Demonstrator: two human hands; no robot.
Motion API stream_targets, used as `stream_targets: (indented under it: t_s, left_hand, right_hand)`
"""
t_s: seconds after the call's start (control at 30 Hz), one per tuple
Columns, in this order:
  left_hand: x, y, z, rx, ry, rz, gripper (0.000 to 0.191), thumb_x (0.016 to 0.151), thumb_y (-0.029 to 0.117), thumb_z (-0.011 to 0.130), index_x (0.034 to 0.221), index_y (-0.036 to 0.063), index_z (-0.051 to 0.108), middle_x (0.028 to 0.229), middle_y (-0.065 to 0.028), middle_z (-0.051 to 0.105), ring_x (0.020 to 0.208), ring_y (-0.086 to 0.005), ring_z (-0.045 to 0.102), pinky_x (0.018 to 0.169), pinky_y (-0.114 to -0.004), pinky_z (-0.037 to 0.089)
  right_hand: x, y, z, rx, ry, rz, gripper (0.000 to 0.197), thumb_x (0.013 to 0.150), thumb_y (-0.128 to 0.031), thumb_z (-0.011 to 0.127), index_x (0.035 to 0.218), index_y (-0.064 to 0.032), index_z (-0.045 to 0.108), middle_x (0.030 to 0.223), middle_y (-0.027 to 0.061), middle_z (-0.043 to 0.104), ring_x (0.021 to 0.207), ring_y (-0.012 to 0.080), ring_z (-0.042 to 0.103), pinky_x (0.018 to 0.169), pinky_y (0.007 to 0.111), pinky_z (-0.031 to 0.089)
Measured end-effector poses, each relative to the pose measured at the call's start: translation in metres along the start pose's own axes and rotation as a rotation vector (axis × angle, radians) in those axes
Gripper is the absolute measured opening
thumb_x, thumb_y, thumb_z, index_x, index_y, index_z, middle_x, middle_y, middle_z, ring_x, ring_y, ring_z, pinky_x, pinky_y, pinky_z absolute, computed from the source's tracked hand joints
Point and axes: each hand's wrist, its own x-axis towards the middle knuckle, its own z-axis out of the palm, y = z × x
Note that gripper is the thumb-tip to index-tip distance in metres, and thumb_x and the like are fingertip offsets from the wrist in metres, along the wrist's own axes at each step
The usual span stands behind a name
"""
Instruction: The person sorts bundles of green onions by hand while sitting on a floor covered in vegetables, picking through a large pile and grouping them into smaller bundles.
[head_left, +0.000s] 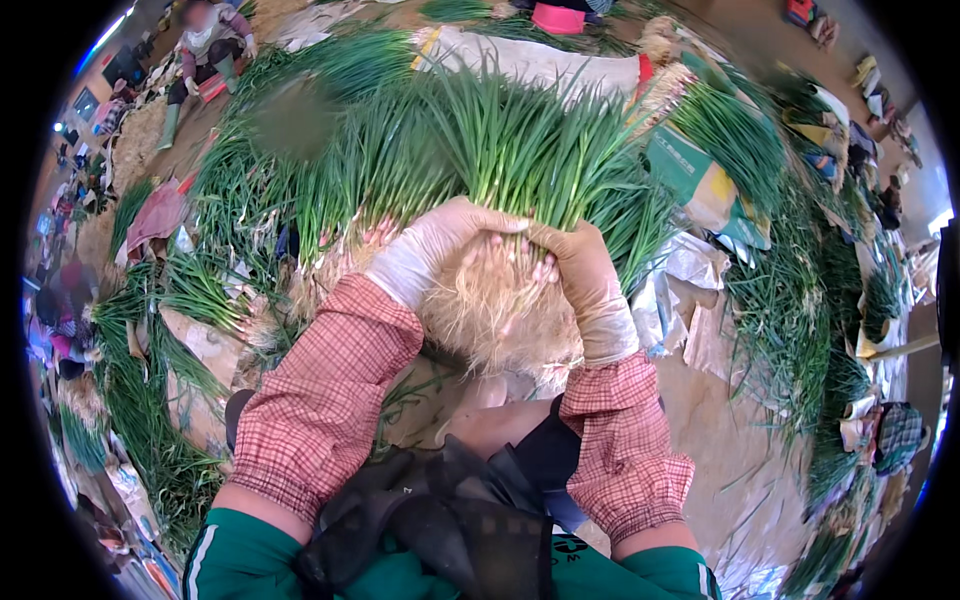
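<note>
Both my hands, in pale gloves and checked red oversleeves, encircle a thick bunch of green onions (517, 172) in front of me. My left hand (454, 236) grips it from the left and my right hand (581, 262) from the right, thumbs meeting across the front of the stems. Pinkish-white bulbs (544, 270) show just under the thumbs, and a mass of tan roots (495, 315) hangs toward my lap. The green leaves point away from me. My fingers behind the bunch are hidden.
More green onions (360, 180) lie in a row at the left. A white woven sack (517, 64) stretches behind the bunch. At the right, another onion bundle (735, 135) rests on a green printed sack (686, 172). A person (210, 45) sits at the upper left; a pink stool (559, 18) stands beyond.
</note>
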Motion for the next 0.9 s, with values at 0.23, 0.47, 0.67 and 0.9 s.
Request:
stream_targets:
  t_s: [0.23, 0.47, 0.67, 0.9]
  left_hand:
    - [-0.042, 0.014, -0.021, 0.031, 0.048, -0.042, 0.017, 0.079, 0.01, 0.061, 0.082, -0.006, 0.066, 0.064, -0.0113, 0.065, 0.049, -0.0149, 0.063, 0.046, -0.024, 0.053]
    - [-0.041, -0.002, -0.04, -0.03, 0.043, -0.085, 0.016, 0.08, 0.008, 0.061, 0.089, -0.0046, 0.066, 0.076, -0.0131, 0.068, 0.058, -0.0176, 0.065, 0.056, -0.026, 0.056]
    - [-0.048, -0.001, -0.027, -0.037, 0.121, -0.026, 0.018, 0.082, 0.01, 0.063, 0.095, -0.0028, 0.064, 0.075, -0.0084, 0.067, 0.058, -0.0143, 0.064, 0.056, -0.024, 0.055]
    - [-0.079, 0.016, 0.008, -0.115, -0.057, 0.314, 0.024, 0.08, 0.011, 0.059, 0.096, -0.0063, 0.061, 0.073, -0.0112, 0.064, 0.053, -0.0122, 0.06, 0.049, -0.02, 0.052]
  right_hand:
    - [0.004, 0.009, 0.009, 0.354, -0.021, 0.083, 0.021, 0.085, -0.016, 0.064, 0.097, 0.0004, 0.064, 0.072, 0.0053, 0.065, 0.054, 0.0114, 0.056, 0.048, 0.025, 0.048]
    - [0.017, 0.029, 0.039, 0.391, 0.063, 0.169, 0.021, 0.088, -0.017, 0.062, 0.094, 0.003, 0.067, 0.079, 0.0072, 0.067, 0.064, 0.0133, 0.059, 0.058, 0.024, 0.048]
    - [-0.016, 0.008, 0.037, 0.127, -0.069, 0.029, 0.027, 0.084, -0.012, 0.061, 0.108, 0.001, 0.062, 0.089, 0.0087, 0.067, 0.08, 0.0158, 0.064, 0.072, 0.024, 0.05]
    - [-0.028, -0.064, 0.054, -0.205, -0.258, -0.087, 0.021, 0.083, -0.016, 0.055, 0.095, 0.0, 0.062, 0.075, 0.0015, 0.063, 0.059, 0.0079, 0.051, 0.057, 0.022, 0.041]
